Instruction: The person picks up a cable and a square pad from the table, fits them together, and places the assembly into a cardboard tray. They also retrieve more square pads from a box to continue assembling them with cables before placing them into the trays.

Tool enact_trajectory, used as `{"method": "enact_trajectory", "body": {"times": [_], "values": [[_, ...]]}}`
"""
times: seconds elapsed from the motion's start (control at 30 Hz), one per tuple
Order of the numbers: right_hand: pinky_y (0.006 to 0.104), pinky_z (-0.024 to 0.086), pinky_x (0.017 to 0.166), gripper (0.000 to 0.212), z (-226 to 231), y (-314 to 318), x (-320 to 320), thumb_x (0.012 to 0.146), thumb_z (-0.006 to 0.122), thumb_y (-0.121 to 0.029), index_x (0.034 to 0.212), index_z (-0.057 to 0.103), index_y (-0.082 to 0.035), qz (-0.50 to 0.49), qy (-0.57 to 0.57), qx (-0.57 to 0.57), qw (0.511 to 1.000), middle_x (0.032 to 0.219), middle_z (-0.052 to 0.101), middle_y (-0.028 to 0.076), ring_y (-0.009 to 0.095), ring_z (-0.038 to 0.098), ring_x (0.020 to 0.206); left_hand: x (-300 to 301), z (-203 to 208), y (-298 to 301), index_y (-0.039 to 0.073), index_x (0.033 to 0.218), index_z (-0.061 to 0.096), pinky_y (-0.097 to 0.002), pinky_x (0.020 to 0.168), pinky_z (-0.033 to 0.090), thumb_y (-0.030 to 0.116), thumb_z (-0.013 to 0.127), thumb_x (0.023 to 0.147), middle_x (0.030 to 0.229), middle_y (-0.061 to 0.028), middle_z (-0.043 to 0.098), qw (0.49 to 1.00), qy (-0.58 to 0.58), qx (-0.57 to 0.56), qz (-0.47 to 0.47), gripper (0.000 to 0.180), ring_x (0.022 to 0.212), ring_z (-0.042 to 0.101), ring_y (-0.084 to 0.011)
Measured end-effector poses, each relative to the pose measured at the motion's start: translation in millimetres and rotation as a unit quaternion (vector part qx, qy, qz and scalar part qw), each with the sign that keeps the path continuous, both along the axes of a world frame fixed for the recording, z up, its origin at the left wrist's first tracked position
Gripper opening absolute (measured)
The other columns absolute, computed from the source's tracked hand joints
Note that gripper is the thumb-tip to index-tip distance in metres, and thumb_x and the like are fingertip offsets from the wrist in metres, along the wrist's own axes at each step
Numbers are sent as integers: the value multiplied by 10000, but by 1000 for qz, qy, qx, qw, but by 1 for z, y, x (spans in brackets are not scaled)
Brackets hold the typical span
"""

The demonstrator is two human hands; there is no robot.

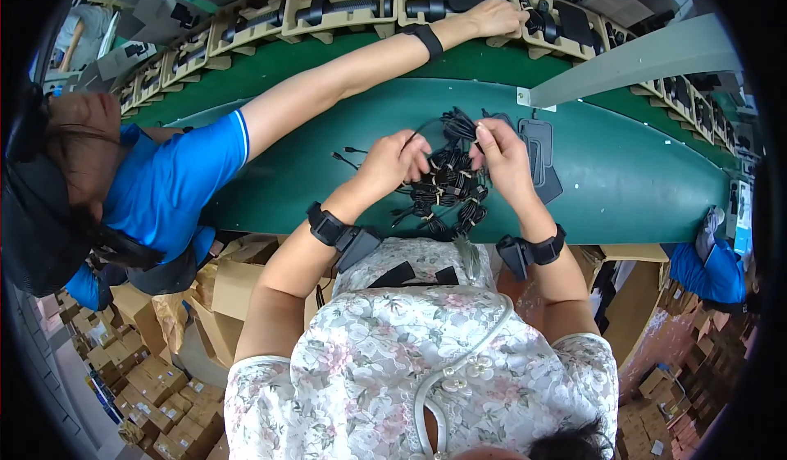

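Note:
Over the green work table, my right hand pinches a coiled bundle of black cable between thumb and fingers. A thin strand of black cable arcs from that bundle across to my left hand, whose fingers are curled closed around it. Just below both hands lies a heap of black cables, many coiled and bound with pale ties. A few loose connector ends stick out of the heap on the left. My fingers partly hide the held cable.
Beyond the table runs a row of cardboard trays with black parts. A co-worker's arm reaches from the left into one. Black flat pieces lie right of my right hand, near a grey metal post. Cardboard boxes stand below.

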State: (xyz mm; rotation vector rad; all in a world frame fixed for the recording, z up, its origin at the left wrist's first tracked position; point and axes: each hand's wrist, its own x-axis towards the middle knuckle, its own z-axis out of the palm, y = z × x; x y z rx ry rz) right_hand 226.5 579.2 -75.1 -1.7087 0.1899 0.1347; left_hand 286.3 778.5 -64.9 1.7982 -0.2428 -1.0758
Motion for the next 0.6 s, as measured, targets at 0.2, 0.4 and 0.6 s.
{"method": "enact_trajectory", "body": {"times": [0.2,0.4,0.6], "values": [[376,427,733,209,-14,33,-17,836,542,-152,1016,551,-47,-59,-112,-109,986,917,589,131,270,564,805,-36,-26,-42,18,837,515,-235,473,435,318,478,913,637,-39,564,913,169,-238,286,312,526,535,-102],[350,411,797,357,37,16,-10,787,591,-229,1077,523,-32,108,-327,-426,836,948,571,97,250,566,792,-24,-22,-21,21,921,511,-186,509,404,221,462,926,748,-26,550,988,72,-25,-137,206,606,521,-67],[372,407,807,439,37,-7,-21,752,607,-295,1096,514,-40,317,-143,-434,831,889,587,95,242,580,804,-14,-1,-11,16,925,496,-198,480,407,155,525,891,773,-45,574,975,81,-158,-137,146,553,532,-87]]}}
